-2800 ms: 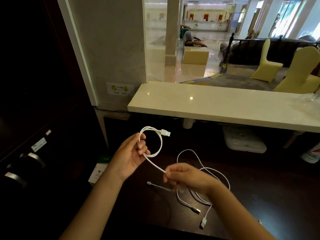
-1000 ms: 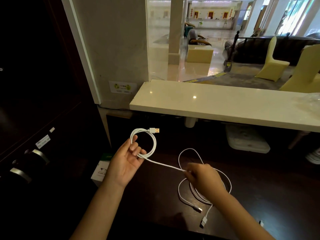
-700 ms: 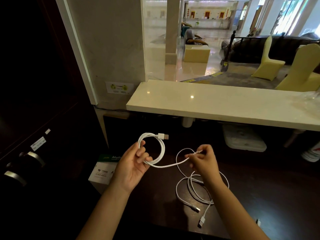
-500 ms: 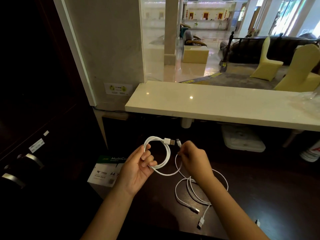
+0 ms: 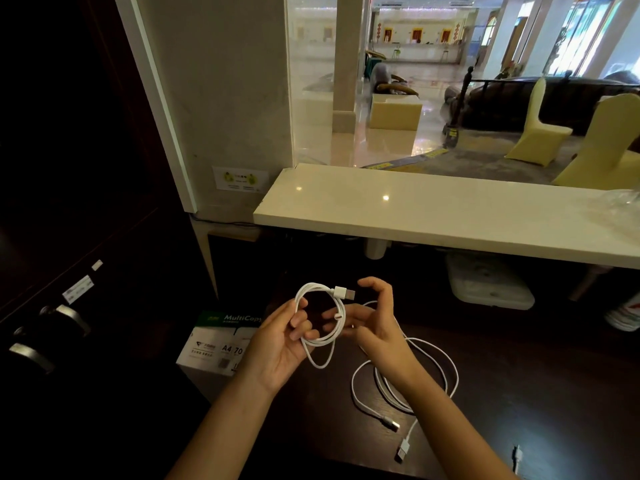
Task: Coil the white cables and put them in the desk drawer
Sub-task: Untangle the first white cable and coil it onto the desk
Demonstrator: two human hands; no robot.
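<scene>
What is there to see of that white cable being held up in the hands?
The coiled cable is thin, white and smooth, wound into a few round loops with a small loop drooping below. A white USB plug with a metal tip juts from the top. The left hand grips the coil's left side; the right hand is at its right side, above the dark desk.

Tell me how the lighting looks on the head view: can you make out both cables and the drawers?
Head view: the lobby behind the glass is bright; the desk is dim. The coiled cable in the left hand and the loose cable stand out clearly; the drawer handles at left barely show. Glare dots on the white counter; wide-angle bending at the edges.
</scene>
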